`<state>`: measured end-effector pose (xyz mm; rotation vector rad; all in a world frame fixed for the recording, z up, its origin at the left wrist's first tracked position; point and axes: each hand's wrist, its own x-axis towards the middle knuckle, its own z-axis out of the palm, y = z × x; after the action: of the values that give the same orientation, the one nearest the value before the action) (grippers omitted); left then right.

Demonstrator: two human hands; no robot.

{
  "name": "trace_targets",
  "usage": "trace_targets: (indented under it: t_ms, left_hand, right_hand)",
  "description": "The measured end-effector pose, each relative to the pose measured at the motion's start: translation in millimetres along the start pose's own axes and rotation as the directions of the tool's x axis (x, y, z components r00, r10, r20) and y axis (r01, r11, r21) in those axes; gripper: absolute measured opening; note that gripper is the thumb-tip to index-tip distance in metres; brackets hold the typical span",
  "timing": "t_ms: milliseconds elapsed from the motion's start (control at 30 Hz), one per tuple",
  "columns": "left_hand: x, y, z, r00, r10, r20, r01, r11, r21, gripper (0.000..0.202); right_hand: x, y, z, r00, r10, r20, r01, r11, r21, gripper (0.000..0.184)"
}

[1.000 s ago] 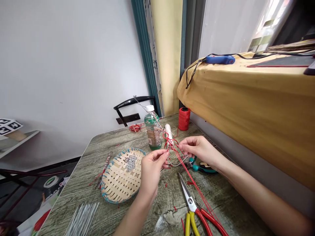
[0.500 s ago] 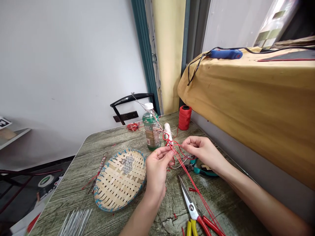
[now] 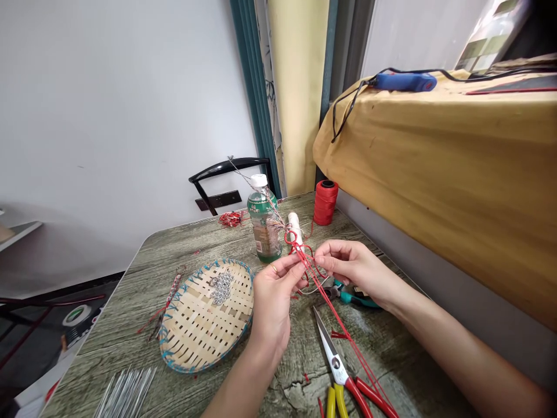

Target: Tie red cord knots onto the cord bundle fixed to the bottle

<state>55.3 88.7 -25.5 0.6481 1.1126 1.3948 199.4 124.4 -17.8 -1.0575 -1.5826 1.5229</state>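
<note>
Red cord runs taut from a looped knot beside the bottle down to the front edge of the view. My left hand pinches the cord just below the knot, thumb against forefinger. My right hand pinches a thin red strand just to the right of the knot. Beyond the fingers stand a plastic bottle with a green label and white cap, and a white thread spool. A twisted string reaches from the knot up past the bottle. The exact knot shape is partly hidden by my fingers.
A woven bamboo basket with clear beads lies left. Red-handled scissors, yellow handles and teal-handled pliers lie near my hands. A red thread spool stands behind. Metal sticks lie front left.
My right hand has drawn slightly closer to the left hand and the knot, still pinching the strand. The left hand keeps its pinch. The whole view has shifted slightly.
</note>
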Motion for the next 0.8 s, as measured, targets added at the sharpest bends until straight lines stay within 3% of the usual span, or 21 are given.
trace_targets:
  t_ms: [167,367,467,567,633,800]
  left_hand:
    - [2,1,-2.5,0.994,-0.093,0.063,0.095,0.995,-0.027,0.020]
    - [4,1,-3.0,0.994,-0.089,0.069,0.093,0.995,-0.048,0.017]
    - [4,1,-4.0,0.996,-0.071,0.049,0.073,0.997,-0.037,0.018]
    - [3,1,-4.9,0.999,-0.045,0.019,0.045,0.999,-0.011,0.017]
    - [3,1,-4.9,0.999,-0.030,0.015,0.030,1.000,-0.002,0.016]
    - [1,1,-4.1,0.999,-0.002,0.051,0.002,1.000,0.000,0.015]
  right_hand:
    - [-1,-2,-1,0.999,-0.010,0.043,0.011,1.000,-0.019,0.031]
    - [2,2,0,0.999,-0.026,0.023,0.029,0.986,-0.164,0.027]
    - [0,1,1,0.974,-0.203,-0.097,0.155,0.917,-0.367,0.021]
    - [-6,-3,5,0.867,-0.449,-0.217,0.270,0.788,-0.553,0.015]
    - [-9,-6,10,0.829,-0.527,-0.186,0.334,0.735,-0.591,0.014]
    - [-8,-5,18,0.816,-0.576,-0.055,0.435,0.673,-0.599,0.019]
